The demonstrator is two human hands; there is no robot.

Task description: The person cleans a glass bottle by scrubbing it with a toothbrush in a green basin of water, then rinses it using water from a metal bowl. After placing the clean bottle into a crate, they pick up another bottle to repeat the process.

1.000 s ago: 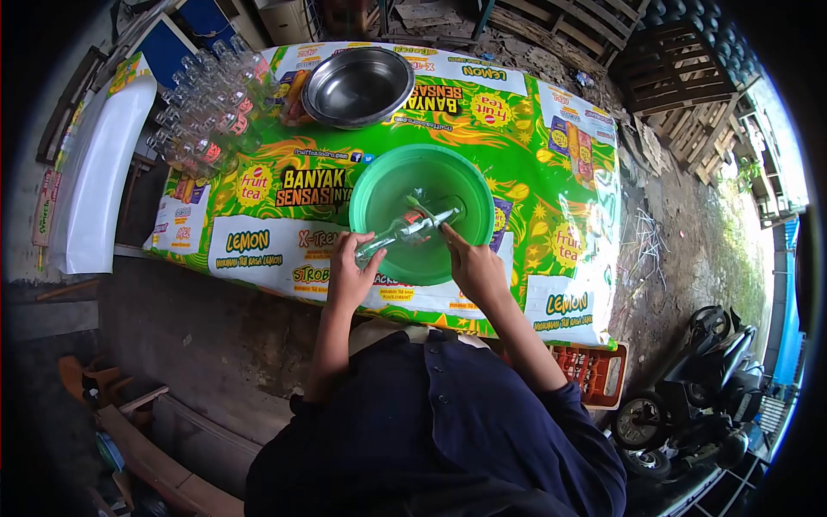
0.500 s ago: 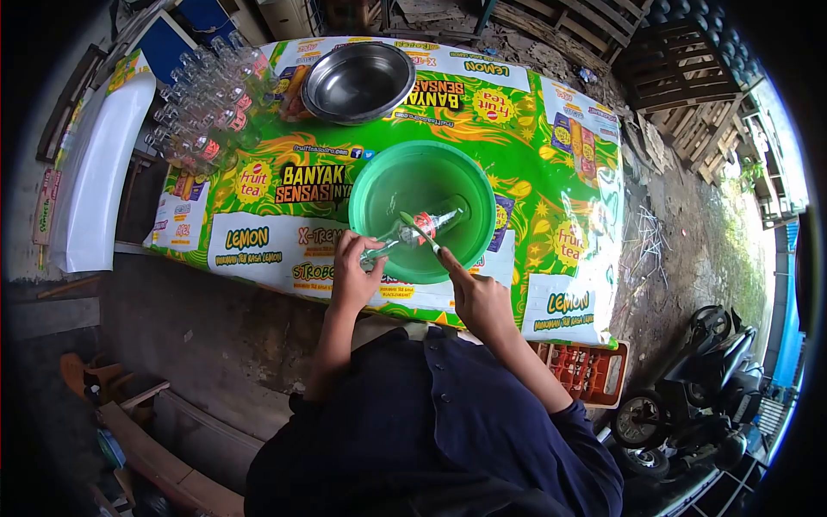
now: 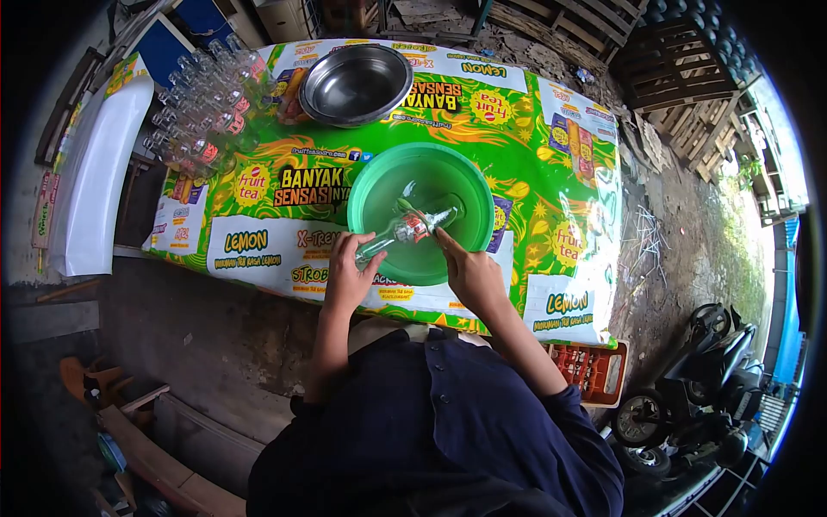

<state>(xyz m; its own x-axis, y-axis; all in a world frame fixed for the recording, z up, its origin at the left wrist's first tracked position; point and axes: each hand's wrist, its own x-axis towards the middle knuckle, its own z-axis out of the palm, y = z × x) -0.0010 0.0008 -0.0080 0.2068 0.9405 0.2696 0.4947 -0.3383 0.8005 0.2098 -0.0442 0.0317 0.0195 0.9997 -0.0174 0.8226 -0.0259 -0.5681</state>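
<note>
A clear glass bottle (image 3: 399, 234) with a red-and-white label lies slanted over the green plastic basin (image 3: 357, 189). My left hand (image 3: 346, 274) is closed around its narrow end at the basin's near-left rim. In my right hand (image 3: 474, 274) is a slim toothbrush (image 3: 404, 205), its green head laid across the bottle near the label. The right fingers pinch the handle above the near-right part of the basin. Water shows in the basin, beneath the bottle.
Behind the basin stands a steel bowl (image 3: 357, 82). Many clear bottles (image 3: 202, 116) crowd the table's far-left corner. A printed green-and-white cover (image 3: 551, 198) drapes the table. Below its right front edge sits a red crate (image 3: 594, 370); motorbikes (image 3: 680, 405) are parked at right.
My right hand has moved slightly up and left along the bottle, the toothbrush head shifting toward the basin's far side. The bottle has turned a little in my left hand.
</note>
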